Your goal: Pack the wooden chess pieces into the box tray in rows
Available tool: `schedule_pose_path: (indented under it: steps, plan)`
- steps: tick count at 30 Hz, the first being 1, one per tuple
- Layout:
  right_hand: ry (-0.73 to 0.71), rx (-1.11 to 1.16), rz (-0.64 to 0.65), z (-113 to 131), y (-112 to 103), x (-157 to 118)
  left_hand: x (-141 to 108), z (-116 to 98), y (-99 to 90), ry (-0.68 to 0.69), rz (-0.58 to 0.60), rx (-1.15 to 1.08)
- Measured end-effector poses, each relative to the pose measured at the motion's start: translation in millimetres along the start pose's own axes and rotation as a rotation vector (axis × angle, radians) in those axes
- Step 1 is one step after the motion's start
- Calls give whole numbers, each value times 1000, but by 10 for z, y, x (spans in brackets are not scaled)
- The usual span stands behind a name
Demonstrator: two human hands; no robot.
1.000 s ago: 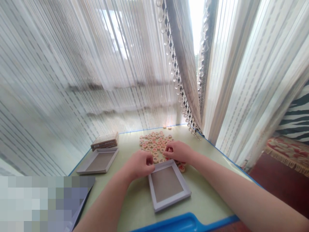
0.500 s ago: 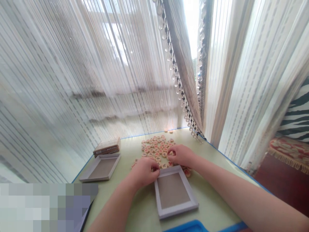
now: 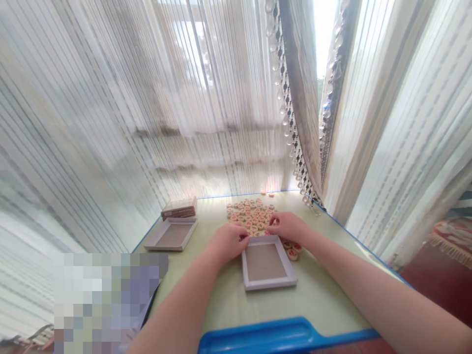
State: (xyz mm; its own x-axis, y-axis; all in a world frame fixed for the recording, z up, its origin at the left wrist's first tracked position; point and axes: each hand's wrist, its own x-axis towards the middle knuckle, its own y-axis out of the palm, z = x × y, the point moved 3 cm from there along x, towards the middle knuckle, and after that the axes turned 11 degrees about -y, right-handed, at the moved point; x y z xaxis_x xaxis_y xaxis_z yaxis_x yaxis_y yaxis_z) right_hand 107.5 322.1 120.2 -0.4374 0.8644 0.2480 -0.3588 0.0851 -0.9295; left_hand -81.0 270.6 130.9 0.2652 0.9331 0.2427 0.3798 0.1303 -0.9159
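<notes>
Many round wooden Chinese chess pieces (image 3: pixel 248 214) with red and dark characters lie spread on the pale green table (image 3: pixel 228 305). In front of them sits a shallow open cardboard box (image 3: pixel 267 263) with white sides and a grey-brown bottom, nothing inside. My left hand (image 3: pixel 229 242) has its fingers curled, thumb and fingertips closed at the box's far left corner. Beyond the box's far edge, my right hand (image 3: pixel 289 226) reaches in among the pieces, its fingertips pinched at a piece that is mostly hidden. Several pieces (image 3: pixel 292 254) rest beside the box's right side, below my right wrist.
Another shallow open box (image 3: pixel 172 234) lies at the left, before a stack of flat boxes (image 3: pixel 179 206). Two pieces (image 3: pixel 271 195) sit at the far edge. A blue rim (image 3: pixel 258 337) borders the near side. Sheer curtains (image 3: pixel 206 108) hang behind the table. A blurred patch covers the lower left.
The view has shifted, so the table appears higher and further right, with more blue rim showing. My right hand's fingertips have come nearer the box's far edge; my left stays at its corner.
</notes>
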Motion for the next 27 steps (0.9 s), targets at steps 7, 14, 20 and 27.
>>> schedule_pose_path:
  steps: [7,14,20,27]
  plan:
    - [27,-35,20,-100,31,26,-2,20,-8,-31,-41,11]
    - [11,-71,-104,63,-167,-39,-3,31,-26,-42,-25,-16]
    - [-443,31,-7,618,-146,-299,11,48,-42,-30,34,-41]
    - [-518,-65,90,717,40,-337,29,34,-21,-42,37,-100]
